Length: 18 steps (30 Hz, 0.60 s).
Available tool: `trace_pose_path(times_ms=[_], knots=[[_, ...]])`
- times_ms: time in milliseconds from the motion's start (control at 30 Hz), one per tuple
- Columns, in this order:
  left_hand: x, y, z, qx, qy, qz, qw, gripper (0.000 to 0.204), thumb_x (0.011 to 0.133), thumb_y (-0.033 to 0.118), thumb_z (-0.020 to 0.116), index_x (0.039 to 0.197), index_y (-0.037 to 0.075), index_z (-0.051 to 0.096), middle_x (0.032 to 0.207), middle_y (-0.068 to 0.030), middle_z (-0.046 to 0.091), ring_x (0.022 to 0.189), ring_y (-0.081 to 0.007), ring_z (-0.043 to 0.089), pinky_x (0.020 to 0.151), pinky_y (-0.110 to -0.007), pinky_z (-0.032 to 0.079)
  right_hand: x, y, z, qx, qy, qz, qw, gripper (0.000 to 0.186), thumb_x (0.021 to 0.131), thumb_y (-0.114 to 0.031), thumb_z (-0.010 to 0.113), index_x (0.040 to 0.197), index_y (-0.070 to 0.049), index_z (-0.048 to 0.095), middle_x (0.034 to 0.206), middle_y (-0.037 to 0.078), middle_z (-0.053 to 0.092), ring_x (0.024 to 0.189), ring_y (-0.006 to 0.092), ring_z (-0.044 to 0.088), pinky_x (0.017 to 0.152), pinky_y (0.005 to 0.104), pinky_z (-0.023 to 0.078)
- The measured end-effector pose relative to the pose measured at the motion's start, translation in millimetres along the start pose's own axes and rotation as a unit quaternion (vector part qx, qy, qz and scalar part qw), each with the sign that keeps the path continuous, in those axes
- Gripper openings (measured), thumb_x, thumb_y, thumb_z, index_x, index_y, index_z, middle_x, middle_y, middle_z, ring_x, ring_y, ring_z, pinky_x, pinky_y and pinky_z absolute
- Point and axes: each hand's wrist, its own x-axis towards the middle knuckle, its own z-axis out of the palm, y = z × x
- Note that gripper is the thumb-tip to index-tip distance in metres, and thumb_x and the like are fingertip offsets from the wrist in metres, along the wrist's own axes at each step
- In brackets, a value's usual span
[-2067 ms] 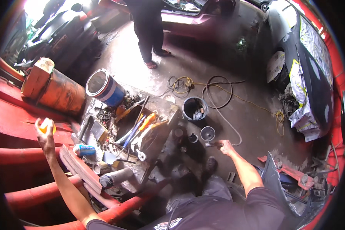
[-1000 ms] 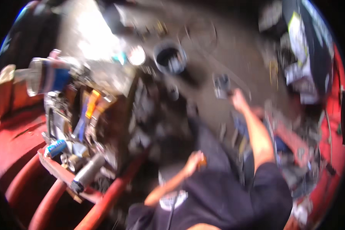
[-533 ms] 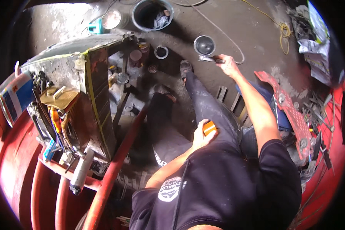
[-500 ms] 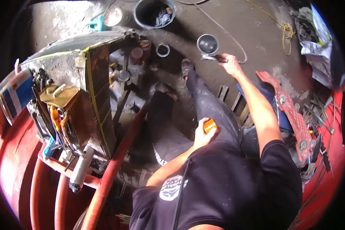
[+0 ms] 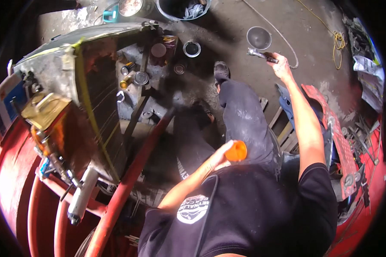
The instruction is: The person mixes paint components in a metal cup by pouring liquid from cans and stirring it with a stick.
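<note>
Out in front on the right, my right hand (image 5: 279, 67) is closed around the handle of a metal spray gun (image 5: 257, 53). The gun's round cup (image 5: 259, 38) faces up without a lid, showing a grey inside. Close to my body, my left hand (image 5: 221, 156) grips a small orange cup (image 5: 236, 151) by its side, just above my thigh. Its mouth is turned toward me; I cannot tell whether anything is in it.
A masked, box-shaped panel (image 5: 101, 98) stands at left beside a red pipe (image 5: 137, 158). Several cans, including an open can (image 5: 191, 49), stand on the floor ahead, with a bucket (image 5: 169, 15) beyond. A red perforated metal piece (image 5: 336, 145) leans at right. A hose (image 5: 283, 32) crosses the floor.
The orange cup has tipped so that its open mouth now shows. The spray gun sits farther right in the picture, and the whole view has shifted slightly.
</note>
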Motion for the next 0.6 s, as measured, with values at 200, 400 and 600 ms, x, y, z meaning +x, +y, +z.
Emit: trace_pose_path(times_ms=[200,400,600], knots=[[70,137,-103,0.140,0.015,0.271,0.952,0.059,0.097,0.033,0.072,0.144,0.003,0.051,0.127,-0.0115,0.066,0.112,-0.0215,0.068,0.090,-0.035,0.057,49,38,78,0.001,0.008,0.017,1.000,0.043,0.087,-0.011,0.073,0.130,-0.005,0.071,0.111,0.014,0.078,0.103,0.0233,0.073,0.095,0.0358,0.053],[142,276,-140,0.396,0.064,0.457,0.794,0.075,0.081,0.002,0.083,0.146,0.003,0.045,0.134,-0.0121,0.061,0.126,-0.0231,0.061,0.109,-0.039,0.050,82,66,141,-0.034,0.013,-0.081,0.996,0.039,0.085,-0.015,0.069,0.123,-0.007,0.073,0.104,0.018,0.073,0.100,0.0352,0.070,0.089,0.0430,0.053],[231,341,-138,0.559,0.041,0.520,0.644,0.082,0.079,0.009,0.089,0.149,0.002,0.048,0.136,-0.0128,0.060,0.127,-0.0234,0.060,0.111,-0.038,0.047,94,90,166,-0.132,0.002,-0.185,0.974,0.038,0.083,-0.011,0.065,0.120,-0.008,0.071,0.096,0.017,0.068,0.095,0.0375,0.066,0.086,0.0463,0.053]])
